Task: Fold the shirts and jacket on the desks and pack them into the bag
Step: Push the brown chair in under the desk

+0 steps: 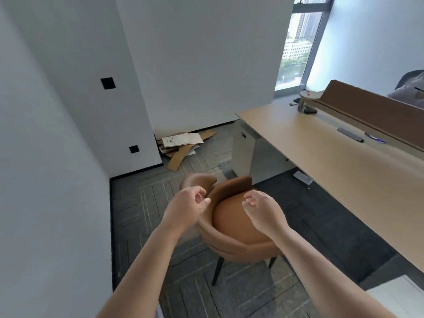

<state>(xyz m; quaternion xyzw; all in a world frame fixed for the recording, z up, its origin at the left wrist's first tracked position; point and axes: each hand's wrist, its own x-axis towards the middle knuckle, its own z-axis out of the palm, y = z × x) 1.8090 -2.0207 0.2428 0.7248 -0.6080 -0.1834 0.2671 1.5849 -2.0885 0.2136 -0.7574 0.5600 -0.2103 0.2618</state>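
Hovering loosely curled and empty above the orange chair (238, 223), the left hand (190, 208) and right hand (263, 211) seem between garments, the only likely one a grey heap (410, 90) far right behind the desk (321, 161).

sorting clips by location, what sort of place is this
Most likely an office: a long desk with a brown divider along its back, grey carpet tiles on the floor, and a tall window looking onto city buildings.
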